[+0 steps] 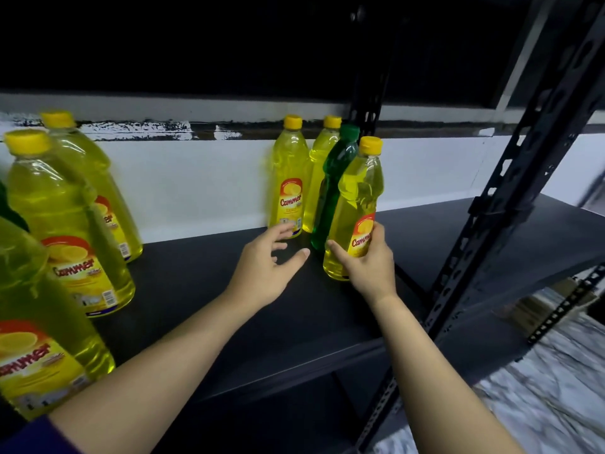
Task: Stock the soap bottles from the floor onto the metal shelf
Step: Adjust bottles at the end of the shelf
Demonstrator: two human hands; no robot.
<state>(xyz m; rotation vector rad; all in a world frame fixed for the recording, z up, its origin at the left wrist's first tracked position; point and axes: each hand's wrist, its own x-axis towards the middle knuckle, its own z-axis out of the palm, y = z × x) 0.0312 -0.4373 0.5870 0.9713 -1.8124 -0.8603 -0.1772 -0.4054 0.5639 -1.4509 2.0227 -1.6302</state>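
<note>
Right hand: while its fingers and thumb curl round the lower body of a yellow soap bottle [358, 208], the right hand [370, 260] holds it on the dark metal shelf [203, 290], right of centre in the frame.
Left hand: the left hand [271, 260] hovers at centre with fingers spread and relaxed, grasping nothing, fingertips just beside the base of a labelled yellow bottle [288, 181].
Cluster behind: a green bottle [337, 178] leans tilted between the held bottle and a rear yellow bottle [322, 172], by the white wall [203, 178].
Left edge of the frame: three large yellow bottles [59, 221] stand on the shelf.
Right side: a perforated upright post [510, 178]; marbled floor [540, 388] at lower right.
</note>
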